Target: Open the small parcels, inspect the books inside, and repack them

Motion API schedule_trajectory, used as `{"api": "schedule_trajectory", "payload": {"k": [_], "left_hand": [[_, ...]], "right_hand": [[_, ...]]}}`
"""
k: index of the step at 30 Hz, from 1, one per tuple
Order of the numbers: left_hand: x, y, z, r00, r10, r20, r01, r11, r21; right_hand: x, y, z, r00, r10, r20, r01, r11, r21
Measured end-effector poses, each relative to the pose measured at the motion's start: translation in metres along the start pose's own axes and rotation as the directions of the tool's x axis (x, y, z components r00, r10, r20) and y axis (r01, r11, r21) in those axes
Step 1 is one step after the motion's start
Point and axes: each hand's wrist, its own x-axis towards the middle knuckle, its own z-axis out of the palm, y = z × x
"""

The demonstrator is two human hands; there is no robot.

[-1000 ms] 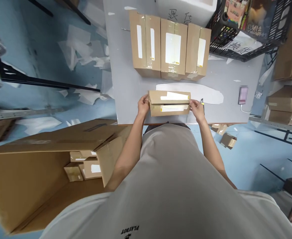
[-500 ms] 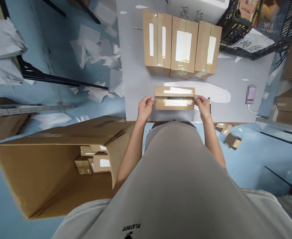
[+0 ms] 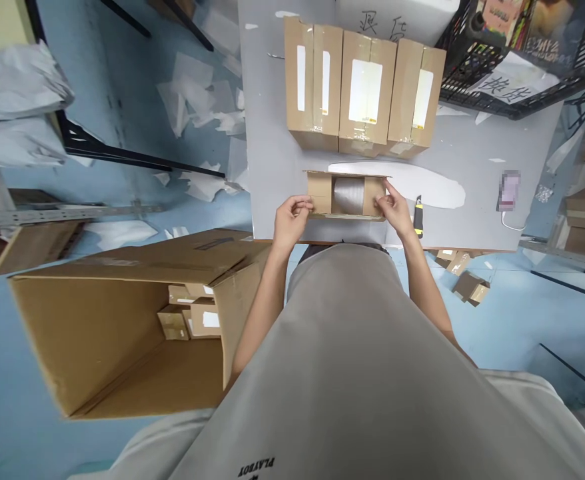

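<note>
A small cardboard box (image 3: 321,192) lies on the grey table in front of me, its long flaps raised. Its short end flaps lie inward, and between them shows something wrapped in shiny, greyish plastic (image 3: 348,195). My left hand (image 3: 291,219) pinches the box's left end, fingers closed. My right hand (image 3: 397,211) grips the right end, with one finger reaching up along the far flap and the others at the short flap. A yellow-and-black utility knife (image 3: 418,217) lies just right of my right hand. White backing paper (image 3: 422,185) lies behind the box.
Three taped, labelled cartons (image 3: 366,87) stand further back. Behind them are a white bin (image 3: 397,17) and a black crate (image 3: 502,100). A phone (image 3: 509,190) with a cable lies right. A large open carton (image 3: 117,373) holding small boxes stands at my left.
The long top flaps, nearly closed before, now stand open, showing the short flaps and the wrapped content. My right hand has moved slightly left, uncovering the utility knife.
</note>
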Motion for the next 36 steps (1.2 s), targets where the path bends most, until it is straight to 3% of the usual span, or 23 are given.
{"api": "schedule_trajectory", "payload": {"k": [4,8,11,14,18,24,26,29,33,36], "left_hand": [[-0.020,-0.003,-0.008,0.999,0.037,-0.007,-0.036,0.997,0.062],[-0.039,-0.011,-0.013,1.000,0.022,-0.010,-0.021,0.995,0.102],[-0.050,-0.018,-0.013,1.000,0.005,-0.014,-0.003,0.987,0.163],[-0.057,-0.019,-0.007,0.998,0.054,0.024,-0.059,0.939,0.339],[-0.054,-0.007,0.015,0.974,0.167,0.154,-0.227,0.747,0.625],[-0.030,0.012,0.068,0.882,0.204,0.425,-0.453,0.615,0.645],[-0.026,0.016,0.076,0.879,0.198,0.434,-0.464,0.568,0.680],[-0.029,0.022,0.073,0.884,0.217,0.415,-0.465,0.514,0.721],[-0.042,0.031,0.050,0.900,0.262,0.349,-0.436,0.518,0.736],[-0.048,0.032,0.027,0.924,0.311,0.221,-0.367,0.569,0.736]], "right_hand": [[-0.003,-0.002,0.001,0.998,0.002,0.066,0.001,0.999,-0.046],[0.000,0.002,0.001,0.999,-0.012,0.052,0.019,0.990,-0.138],[0.004,0.005,0.000,0.998,-0.050,0.037,0.058,0.965,-0.256],[0.004,0.005,0.006,0.999,-0.040,0.005,0.038,0.888,-0.458],[-0.001,-0.001,0.025,0.999,-0.020,-0.049,-0.020,0.719,-0.695],[-0.013,-0.010,0.045,0.998,-0.054,-0.014,0.023,0.618,-0.786],[-0.018,-0.014,0.041,0.998,-0.058,-0.003,0.034,0.620,-0.784],[-0.027,-0.018,0.023,0.995,-0.101,-0.003,0.064,0.654,-0.754],[-0.034,-0.014,-0.015,0.990,-0.133,-0.046,0.062,0.710,-0.702],[-0.034,-0.005,-0.038,0.984,-0.141,-0.105,0.034,0.740,-0.672]]}}
